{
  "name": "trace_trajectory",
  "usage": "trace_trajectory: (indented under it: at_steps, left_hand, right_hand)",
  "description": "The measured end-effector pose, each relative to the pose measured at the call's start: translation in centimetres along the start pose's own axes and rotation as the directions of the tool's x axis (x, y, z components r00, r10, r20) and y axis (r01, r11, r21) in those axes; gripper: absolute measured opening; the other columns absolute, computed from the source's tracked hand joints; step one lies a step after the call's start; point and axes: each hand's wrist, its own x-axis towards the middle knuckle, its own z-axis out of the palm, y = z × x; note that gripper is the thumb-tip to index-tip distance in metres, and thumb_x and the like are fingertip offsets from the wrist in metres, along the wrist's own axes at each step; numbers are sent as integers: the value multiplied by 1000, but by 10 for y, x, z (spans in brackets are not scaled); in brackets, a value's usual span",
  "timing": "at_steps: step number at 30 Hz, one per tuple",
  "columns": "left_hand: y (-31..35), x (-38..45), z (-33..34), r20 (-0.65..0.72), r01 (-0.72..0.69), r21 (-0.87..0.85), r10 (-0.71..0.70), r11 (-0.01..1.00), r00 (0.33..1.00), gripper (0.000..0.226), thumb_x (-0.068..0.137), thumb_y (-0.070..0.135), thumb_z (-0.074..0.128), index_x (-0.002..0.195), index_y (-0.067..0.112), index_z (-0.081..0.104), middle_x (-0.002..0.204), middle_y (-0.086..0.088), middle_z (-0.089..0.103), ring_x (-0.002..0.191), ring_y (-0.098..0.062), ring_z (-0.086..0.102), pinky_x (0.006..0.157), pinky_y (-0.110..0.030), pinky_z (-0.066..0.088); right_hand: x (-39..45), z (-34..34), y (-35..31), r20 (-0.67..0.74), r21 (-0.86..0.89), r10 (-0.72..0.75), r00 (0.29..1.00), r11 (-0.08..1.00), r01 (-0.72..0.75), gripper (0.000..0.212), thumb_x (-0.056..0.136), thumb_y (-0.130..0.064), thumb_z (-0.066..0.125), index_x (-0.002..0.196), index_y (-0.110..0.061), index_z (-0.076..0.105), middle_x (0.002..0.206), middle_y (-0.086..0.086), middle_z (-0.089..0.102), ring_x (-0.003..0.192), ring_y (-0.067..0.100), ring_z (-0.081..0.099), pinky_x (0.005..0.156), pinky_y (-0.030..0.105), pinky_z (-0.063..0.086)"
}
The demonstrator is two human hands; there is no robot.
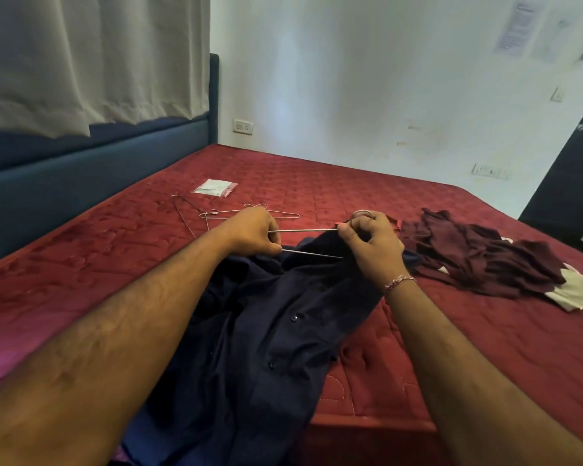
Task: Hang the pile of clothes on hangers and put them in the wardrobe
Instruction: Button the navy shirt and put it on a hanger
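A dark navy buttoned shirt (266,324) lies on the red mattress (81,257) in front of me and hangs over its near edge. My left hand (254,232) grips one end of a thin metal hanger (303,231) above the shirt's collar. My right hand (372,243) pinches the hanger's other end together with the shirt's collar fabric. To the right lies a pile of maroon clothes (478,253) with a pale garment (576,294) under it. Spare wire hangers (216,213) lie on the mattress beyond my left hand.
A small clear plastic packet (216,188) lies further back on the mattress. A blue padded headboard (81,169) runs along the left under a beige curtain (88,62). A white wall (384,79) stands behind the bed, and a dark door edge (572,169) shows at right.
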Motion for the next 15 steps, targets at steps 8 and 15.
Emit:
trace_trajectory:
  at_steps: [8,15]
  left_hand:
    - [-12,-3,19,-97,32,-924,-316,381,944,67,96,68,49,114,7,72,90,-6,75,76,-17,67,59,-28,47]
    - [9,25,115,-32,234,-851,-491,470,871,41,89,29,76,125,18,61,108,-2,68,92,-17,64,83,-33,54]
  right_hand:
    - [-8,7,1,-289,64,-44,956,996,65,28,96,-38,63,85,-16,76,107,-10,69,102,9,64,95,39,48]
    - [6,-14,-17,-436,351,97,895,934,70,17,101,-28,65,90,-23,76,89,-14,72,82,-4,66,79,20,53]
